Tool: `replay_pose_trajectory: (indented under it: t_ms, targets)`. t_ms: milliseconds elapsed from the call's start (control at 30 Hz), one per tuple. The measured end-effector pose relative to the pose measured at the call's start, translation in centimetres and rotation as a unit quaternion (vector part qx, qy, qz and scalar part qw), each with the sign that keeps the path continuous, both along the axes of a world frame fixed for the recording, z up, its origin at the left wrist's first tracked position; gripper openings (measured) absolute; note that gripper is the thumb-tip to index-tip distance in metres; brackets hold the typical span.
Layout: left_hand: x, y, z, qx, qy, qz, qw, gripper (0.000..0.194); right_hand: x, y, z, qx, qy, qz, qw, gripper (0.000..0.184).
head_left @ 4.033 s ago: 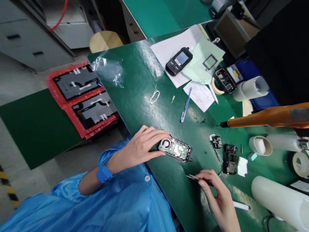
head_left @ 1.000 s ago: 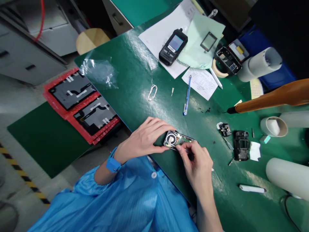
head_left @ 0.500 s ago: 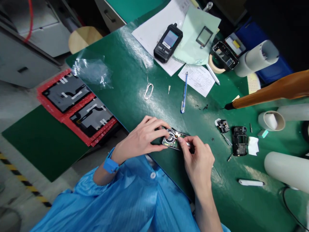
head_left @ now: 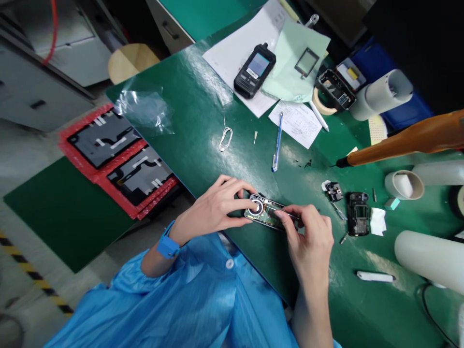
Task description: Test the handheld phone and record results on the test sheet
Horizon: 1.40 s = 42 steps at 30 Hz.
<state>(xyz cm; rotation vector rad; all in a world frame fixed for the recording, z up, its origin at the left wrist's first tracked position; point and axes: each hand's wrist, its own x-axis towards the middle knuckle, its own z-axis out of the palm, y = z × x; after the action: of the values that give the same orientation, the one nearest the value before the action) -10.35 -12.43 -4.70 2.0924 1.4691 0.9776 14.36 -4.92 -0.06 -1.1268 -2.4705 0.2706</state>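
Observation:
An opened handheld phone (head_left: 267,212), its green circuit board showing, lies at the front edge of the bench. My left hand (head_left: 219,205) grips its left end between thumb and fingers. One finger of that hand presses on the round speaker (head_left: 254,208) in the housing. Over the right end of the board is my right hand (head_left: 308,232), closed in a pinch. Thin metal tweezers (head_left: 272,209) seem to extend from it toward the speaker, mostly hidden by the fingers. The far right end of the phone is covered by my right hand.
Right of my hands lie a black housing (head_left: 358,214), a small black module (head_left: 333,191) and a white-handled tool (head_left: 375,276). An orange electric screwdriver (head_left: 402,138) juts in from the right. Behind are a blue pen (head_left: 278,142), coiled wire (head_left: 225,139) and an assembled phone (head_left: 254,70).
My right hand came from the right with tweezers to the phone, then drew back slightly rightward along the board. A left finger has come down onto the speaker. The view has shifted.

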Motion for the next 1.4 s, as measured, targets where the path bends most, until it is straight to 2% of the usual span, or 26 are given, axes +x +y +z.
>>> replay_pose_trajectory:
  t_ms: [133,533,1000,1200,1400]
  targets:
    - [0.1,-0.1,0.0,-0.002,0.002,0.005,1.0,0.013,-0.4,-0.1,-0.5,0.003,0.001,0.021,1.0,0.034]
    - [0.1,-0.1,0.3,-0.009,-0.005,0.007,1.0,0.015,-1.0,-0.1,-1.2,-0.015,-0.005,0.012,1.0,0.043]
    - [0.2,0.1,0.4,-0.025,-0.023,0.006,0.999,0.017,-1.6,-0.7,-1.5,-0.076,0.005,-0.055,0.996,0.059]
    - [0.2,0.0,0.2,-0.033,-0.021,0.009,0.999,0.018,-1.8,-0.7,-1.6,-0.065,0.011,-0.054,0.996,0.053]
    - [0.3,-0.1,0.3,-0.049,-0.011,0.02,0.999,0.015,-1.1,-0.2,-1.0,0.003,0.035,-0.059,0.998,0.039]
